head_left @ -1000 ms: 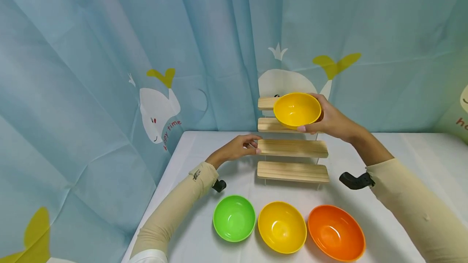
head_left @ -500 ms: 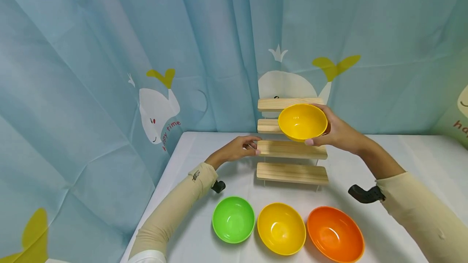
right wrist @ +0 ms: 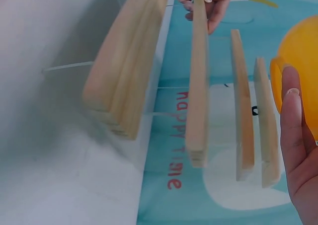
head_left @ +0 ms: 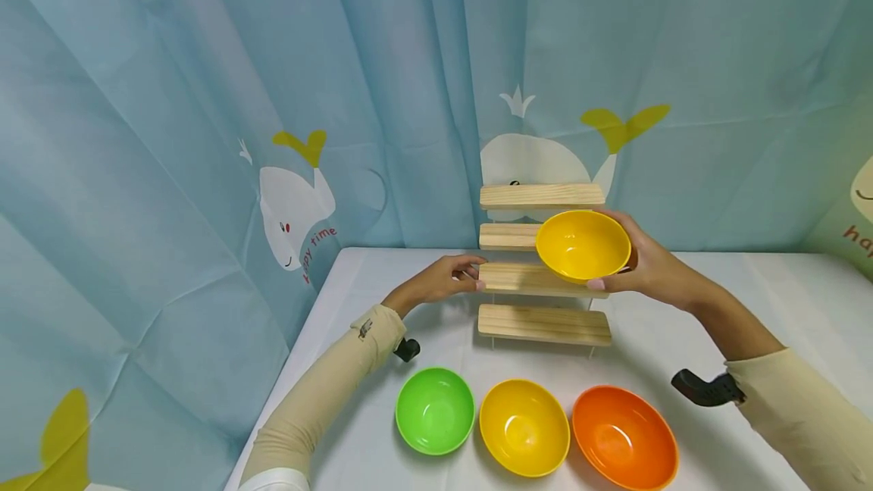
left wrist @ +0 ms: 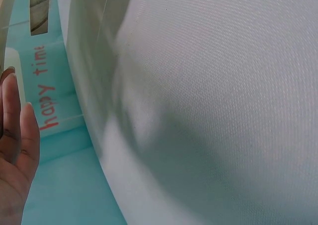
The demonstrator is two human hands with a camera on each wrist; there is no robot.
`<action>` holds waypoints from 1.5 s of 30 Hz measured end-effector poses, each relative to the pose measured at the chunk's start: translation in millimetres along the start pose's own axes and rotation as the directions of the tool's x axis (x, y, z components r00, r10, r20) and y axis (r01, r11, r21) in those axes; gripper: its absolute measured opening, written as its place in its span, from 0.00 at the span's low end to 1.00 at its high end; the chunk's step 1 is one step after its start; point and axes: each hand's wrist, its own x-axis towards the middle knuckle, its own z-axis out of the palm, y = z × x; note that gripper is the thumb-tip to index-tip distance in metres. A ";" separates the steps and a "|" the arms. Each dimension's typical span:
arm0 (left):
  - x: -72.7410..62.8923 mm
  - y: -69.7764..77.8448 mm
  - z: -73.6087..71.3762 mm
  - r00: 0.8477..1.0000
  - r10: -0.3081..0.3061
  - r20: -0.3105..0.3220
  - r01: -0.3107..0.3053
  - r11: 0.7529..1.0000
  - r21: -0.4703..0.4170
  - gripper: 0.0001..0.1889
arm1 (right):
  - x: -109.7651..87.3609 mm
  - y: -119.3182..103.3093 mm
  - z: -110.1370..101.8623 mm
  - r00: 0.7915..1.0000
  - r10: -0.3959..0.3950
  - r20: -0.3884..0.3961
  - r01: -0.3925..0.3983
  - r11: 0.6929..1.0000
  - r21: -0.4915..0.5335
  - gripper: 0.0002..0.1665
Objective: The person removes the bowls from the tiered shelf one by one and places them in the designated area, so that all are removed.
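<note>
My right hand [head_left: 651, 264] grips a small yellow bowl [head_left: 580, 245] by its right side, thumb at the near rim. The bowl hangs in front of a stepped wooden rack [head_left: 546, 324], overlapping its middle boards in the head view. At the rack's left, my left hand [head_left: 446, 279] pinches the end of the second board from the bottom; the right wrist view shows those fingers [right wrist: 213, 9] around the board's end [right wrist: 198, 86]. The left wrist view shows part of that hand [left wrist: 17, 135] at its left edge. The right wrist view shows the bowl [right wrist: 303, 61] beside the right fingers.
Along the near side of the white table [head_left: 368, 286] stand a green bowl [head_left: 435, 411], a larger yellow bowl [head_left: 524, 427] and an orange bowl [head_left: 624, 437]. A blue curtain [head_left: 409, 97] with whale prints hangs behind the table and along its left.
My right hand has brought the yellow bowl down and to the right, from before the upper boards to before the middle ones. The left hand stays at the rack.
</note>
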 end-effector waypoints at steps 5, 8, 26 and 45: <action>-0.5 0.8 0.5 1.000 0.004 -0.005 -0.004 1.000 0.005 0.28 | -10.5 4.7 -2.7 1.000 -0.014 0.013 0.014 1.000 -0.017 0.58; -0.5 0.7 0.7 1.000 0.006 -0.009 -0.006 1.000 0.010 0.28 | -16.4 6.8 -4.4 1.000 -0.017 0.018 0.018 1.000 -0.019 0.58; -1.8 0.6 0.8 1.000 -0.012 -0.002 0.012 1.000 0.000 0.29 | -55.5 25.2 -9.2 0.998 -0.036 0.043 0.036 0.999 0.014 0.59; -1.0 -1.6 0.9 1.000 -0.002 0.004 0.002 1.000 0.004 0.29 | -112.2 43.2 -17.5 0.998 0.045 0.041 -0.047 0.998 0.045 0.58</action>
